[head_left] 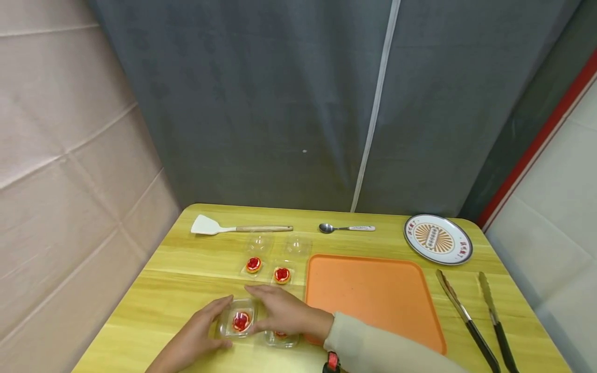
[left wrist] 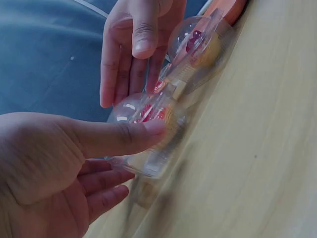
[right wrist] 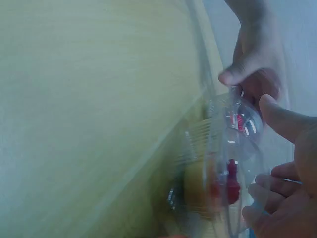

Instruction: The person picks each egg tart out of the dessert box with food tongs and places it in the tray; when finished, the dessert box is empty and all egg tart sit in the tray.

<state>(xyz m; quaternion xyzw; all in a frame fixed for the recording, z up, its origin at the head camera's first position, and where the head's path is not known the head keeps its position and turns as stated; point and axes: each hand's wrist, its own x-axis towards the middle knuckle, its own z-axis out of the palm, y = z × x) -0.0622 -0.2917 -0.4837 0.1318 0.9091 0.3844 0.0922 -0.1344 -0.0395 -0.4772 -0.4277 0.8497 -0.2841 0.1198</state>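
A clear plastic box (head_left: pixel 238 318) with a lid over a red-topped tart (head_left: pixel 241 321) sits on the table between both hands. My left hand (head_left: pixel 198 331) is at its left side, with the thumb and fingers spread around the corner. In the left wrist view the left thumb (left wrist: pixel 133 135) passes in front of this box. On the other side is my right hand (head_left: pixel 284 311), fingers stretched out and thumb by the box's right edge. A second lidded tart box (head_left: pixel 282 340) lies partly hidden under the right hand; it looms close in the right wrist view.
Farther back, two boxes stand with lids folded back, holding a left tart (head_left: pixel 253 264) and a right tart (head_left: pixel 282 275). An orange tray (head_left: pixel 368 295) lies to the right. Around it are a spatula (head_left: pixel 261 228), a spoon (head_left: pixel 345 228), a plate (head_left: pixel 438 239) and tongs (head_left: pixel 471 326).
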